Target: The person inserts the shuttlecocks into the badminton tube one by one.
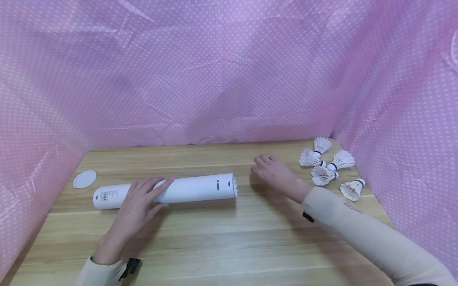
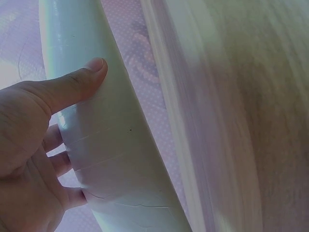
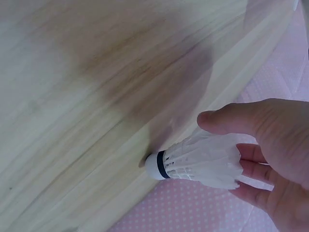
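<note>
- Head view: we see a long white cardboard-like tube (image 1: 200, 188) lying on a wood-grain table (image 1: 214, 246) at 8 o'clock, printed black near both ends, white feathery tips showing at its 3 o'clock end. The left hand (image 1: 137, 204) rests over its middle; the right hand (image 1: 275, 176) is at 4 o'clock, fingers bent. A round white lid (image 1: 84, 179) lies near 9 o'clock, five white feather shuttlecocks (image 1: 323, 176) between 3 and 4.
- Left wrist view: thumb across the tube, fingers half-curled behind; we'd hold firmly without squeezing, against rolling. Its wall is smooth, finely creased toward 6.
- Right wrist view: thumb and slightly curled fingers pinch another white feather shuttlecock (image 3: 203, 164); we'd pinch lightly, sparing the feathers. Its rounded, black-banded head points to 9.
</note>
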A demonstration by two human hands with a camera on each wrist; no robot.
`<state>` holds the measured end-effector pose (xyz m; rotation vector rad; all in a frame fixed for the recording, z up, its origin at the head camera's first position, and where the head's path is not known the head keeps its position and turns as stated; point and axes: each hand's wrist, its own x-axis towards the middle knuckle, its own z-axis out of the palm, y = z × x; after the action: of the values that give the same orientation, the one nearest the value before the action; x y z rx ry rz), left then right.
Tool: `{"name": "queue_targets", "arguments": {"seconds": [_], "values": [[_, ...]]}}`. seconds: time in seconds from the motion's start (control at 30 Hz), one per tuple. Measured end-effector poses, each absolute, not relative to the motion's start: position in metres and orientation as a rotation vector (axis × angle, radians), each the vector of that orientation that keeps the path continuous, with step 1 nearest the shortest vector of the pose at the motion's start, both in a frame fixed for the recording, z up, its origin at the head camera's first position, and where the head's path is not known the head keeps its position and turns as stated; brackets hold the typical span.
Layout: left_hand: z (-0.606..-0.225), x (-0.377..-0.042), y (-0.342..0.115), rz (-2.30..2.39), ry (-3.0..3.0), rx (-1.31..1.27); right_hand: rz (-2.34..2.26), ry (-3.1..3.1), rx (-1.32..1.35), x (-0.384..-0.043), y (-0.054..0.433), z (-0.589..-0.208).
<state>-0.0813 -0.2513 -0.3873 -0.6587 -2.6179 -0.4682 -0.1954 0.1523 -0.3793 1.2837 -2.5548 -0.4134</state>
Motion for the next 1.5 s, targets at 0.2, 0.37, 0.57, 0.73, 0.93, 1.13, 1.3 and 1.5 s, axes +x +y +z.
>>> {"name": "queue_targets", "arguments": {"seconds": [0.2,0.37,0.57,0.73,0.93,1.13,1.3,1.5], "values": [[-0.389,-0.082,-0.252,-0.469,-2.622,-0.654,-0.306,-2.543,1.236,-0.195,0.165,-0.378],[-0.389,-0.082,-0.252,-0.469,-2.622,-0.654,-0.186,-2.522,1.197,-0.195,0.176,-0.378],[-0.389,-0.082,-0.253,-0.469,-2.612,-0.657,-0.008,-2.588,1.164,-0.195,0.188,-0.376],[-0.389,-0.082,-0.253,-0.470,-2.614,-0.653,0.117,-2.656,1.126,-0.194,0.200,-0.375],[-0.389,-0.082,-0.252,-0.459,-2.621,-0.645,0.219,-2.693,1.022,-0.190,0.211,-0.376],[-0.388,-0.082,-0.252,-0.463,-2.621,-0.644,0.381,-2.710,0.923,-0.191,0.222,-0.381],[-0.388,-0.082,-0.252,-0.465,-2.620,-0.645,0.528,-2.707,0.802,-0.194,0.231,-0.385],[-0.389,-0.082,-0.252,-0.480,-2.622,-0.643,0.721,-2.687,0.624,-0.194,0.239,-0.389]]}}
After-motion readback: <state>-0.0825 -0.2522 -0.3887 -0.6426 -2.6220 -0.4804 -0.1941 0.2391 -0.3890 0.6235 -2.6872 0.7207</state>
